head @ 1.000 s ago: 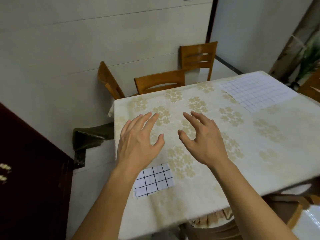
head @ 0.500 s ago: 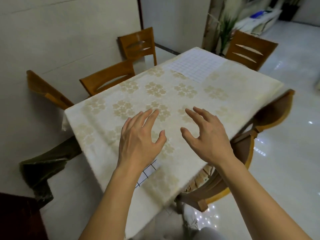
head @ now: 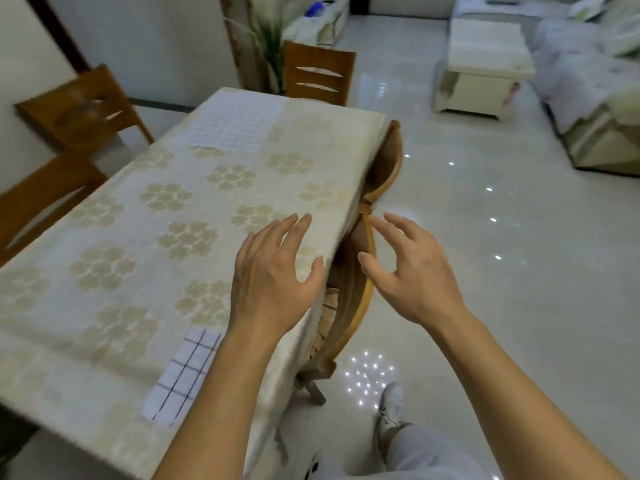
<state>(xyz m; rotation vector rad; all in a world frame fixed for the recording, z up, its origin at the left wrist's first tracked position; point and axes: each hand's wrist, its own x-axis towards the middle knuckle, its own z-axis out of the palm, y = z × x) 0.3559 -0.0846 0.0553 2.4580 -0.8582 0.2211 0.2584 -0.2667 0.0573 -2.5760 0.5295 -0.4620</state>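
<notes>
The chair, tucked at the bench's right edge, is apparently being reached for. The left hand and right hand are held over that edge, fingers apart, empty; the backrest should be gripped next.

Table is covered w/ a cream floral tablecloth. A small dark-lined grid sheet is laid near the tablecloth's near edge. A large pale grid sheet is laid at the tablecloth's far end.

Glossy cream tiled floor is reflecting small light spots; low white cabinet and pale covered sofa are standing beyond.
</notes>
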